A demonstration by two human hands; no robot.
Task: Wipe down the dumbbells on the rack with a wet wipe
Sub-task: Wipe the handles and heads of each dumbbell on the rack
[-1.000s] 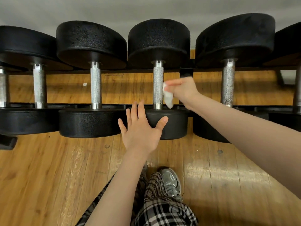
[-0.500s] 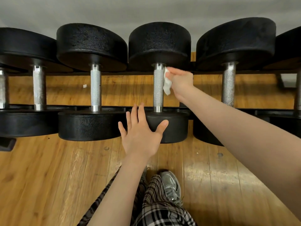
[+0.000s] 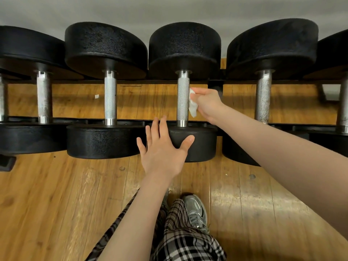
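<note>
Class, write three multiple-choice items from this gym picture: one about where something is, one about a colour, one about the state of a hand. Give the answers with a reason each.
1. Where is the wet wipe?
A. on the floor
B. against the right side of the middle dumbbell's handle
C. on a weight head

2. What colour are the dumbbell heads?
A. black
B. red
C. silver

3. How is the left hand?
A. curled into a fist
B. pinching the wipe
C. open, fingers spread on the near head of the middle dumbbell

Answers: 1 B, the right hand holds the wipe beside that knurled bar. 2 A, every head looks black. 3 C, its fingers lie straight and spread over the head.
</note>
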